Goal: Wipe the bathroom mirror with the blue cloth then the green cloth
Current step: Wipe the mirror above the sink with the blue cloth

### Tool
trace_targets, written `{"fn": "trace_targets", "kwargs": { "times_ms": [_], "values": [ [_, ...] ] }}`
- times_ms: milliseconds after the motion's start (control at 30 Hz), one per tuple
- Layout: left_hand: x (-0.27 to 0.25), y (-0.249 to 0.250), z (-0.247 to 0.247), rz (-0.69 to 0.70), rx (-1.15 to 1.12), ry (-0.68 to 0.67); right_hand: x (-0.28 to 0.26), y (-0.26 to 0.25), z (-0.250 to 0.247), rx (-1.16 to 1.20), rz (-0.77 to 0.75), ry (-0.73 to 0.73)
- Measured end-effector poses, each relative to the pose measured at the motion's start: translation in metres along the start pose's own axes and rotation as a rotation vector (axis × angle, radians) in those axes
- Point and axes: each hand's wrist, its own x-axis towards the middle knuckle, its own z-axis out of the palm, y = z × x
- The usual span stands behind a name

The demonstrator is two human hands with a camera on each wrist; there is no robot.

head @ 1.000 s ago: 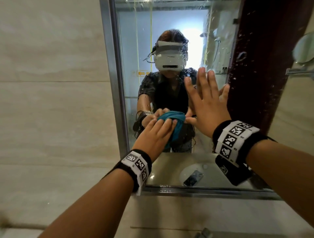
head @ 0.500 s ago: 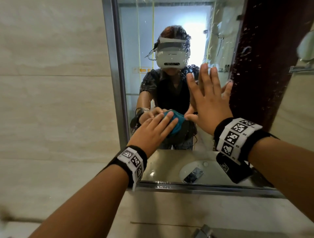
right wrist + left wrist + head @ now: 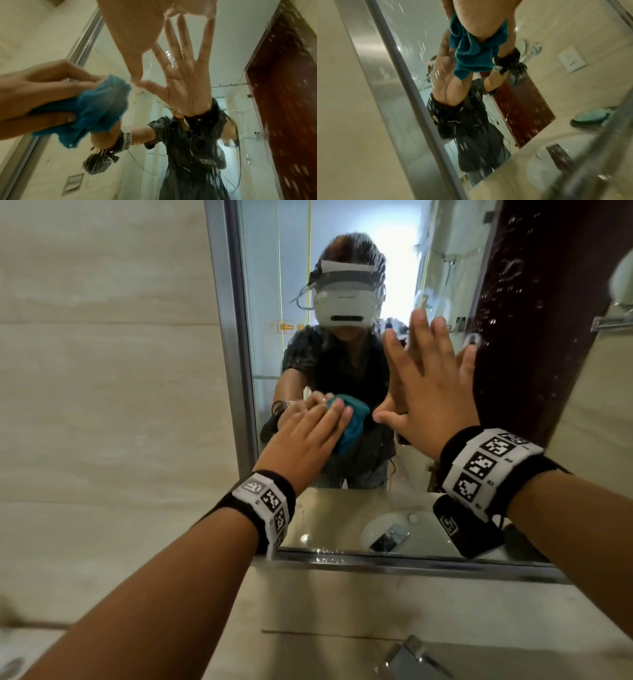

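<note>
The mirror has a metal frame and is speckled with water drops. My left hand holds the bunched blue cloth against the glass near the left frame edge, fingers over it and thumb under it. The cloth and that hand also show in the right wrist view. The cloth hangs below my left hand in the left wrist view. My right hand lies flat on the glass beside the cloth, fingers spread and empty. No green cloth is in view.
Beige tiled wall lies left of the mirror. A ledge runs under the mirror, with a tap at the bottom edge. The glass reflects a basin with a phone in it and a dark red door.
My left hand has slid the blue cloth slightly up and left on the glass. The right hand has stayed flat on the mirror.
</note>
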Motion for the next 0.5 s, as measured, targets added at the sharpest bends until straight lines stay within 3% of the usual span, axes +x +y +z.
{"fn": "trace_targets", "kwargs": {
  "times_ms": [100,267,400,500],
  "values": [
    [-0.035,0.021,0.03,0.047,-0.012,-0.093,-0.034,-0.007,0.022,0.027,-0.031,0.048],
    [-0.05,0.022,0.024,0.081,-0.025,-0.128,-0.076,-0.021,0.057,-0.041,-0.058,-0.093],
    [-0.018,0.0,-0.014,-0.141,-0.03,0.028,-0.072,-0.024,0.06,-0.076,-0.006,-0.153],
    [-0.008,-0.017,-0.027,-0.241,-0.057,-0.04,-0.072,-0.026,0.063,-0.079,0.013,-0.155]
  ]
}}
